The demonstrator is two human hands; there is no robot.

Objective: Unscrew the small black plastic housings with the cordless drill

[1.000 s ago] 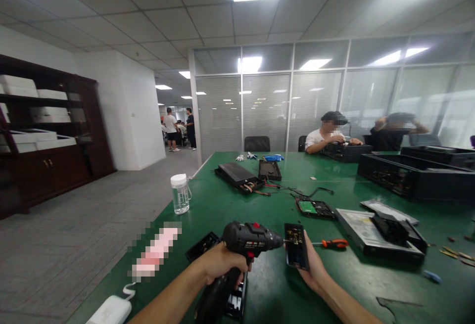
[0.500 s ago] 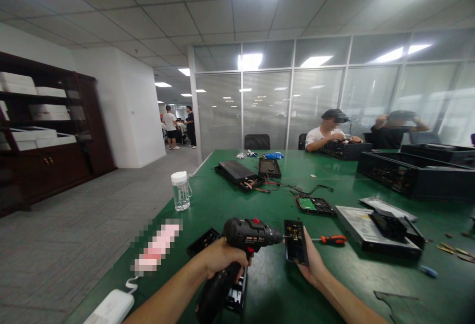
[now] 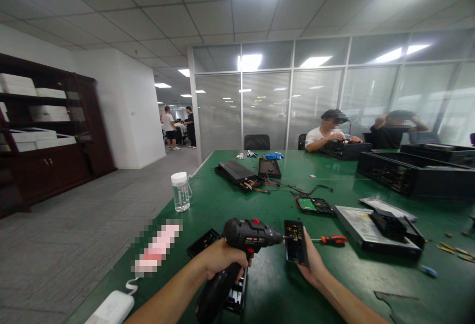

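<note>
My left hand (image 3: 222, 258) is wrapped round the grip of a black cordless drill (image 3: 250, 233) with red buttons. Its bit points right and meets, or nearly meets, the face of a flat black rectangular device (image 3: 296, 250) with gold-coloured parts showing near its top. That device is held upright by its right edge in my right hand (image 3: 313, 259). Under the drill, partly hidden, lies a black and silver part (image 3: 236, 294). Beyond my left wrist rests a black tray-like part (image 3: 204, 241). A screwdriver (image 3: 333, 240) with an orange and black handle lies just behind my right hand.
On the green table (image 3: 267, 205) stand a clear bottle (image 3: 181, 193), a black case (image 3: 237, 173) with cables, a green circuit board (image 3: 307, 204), a silver metal box (image 3: 365, 227) and large black housings (image 3: 411, 175). A white adapter (image 3: 113, 306) lies front left. A co-worker (image 3: 328, 133) sits opposite.
</note>
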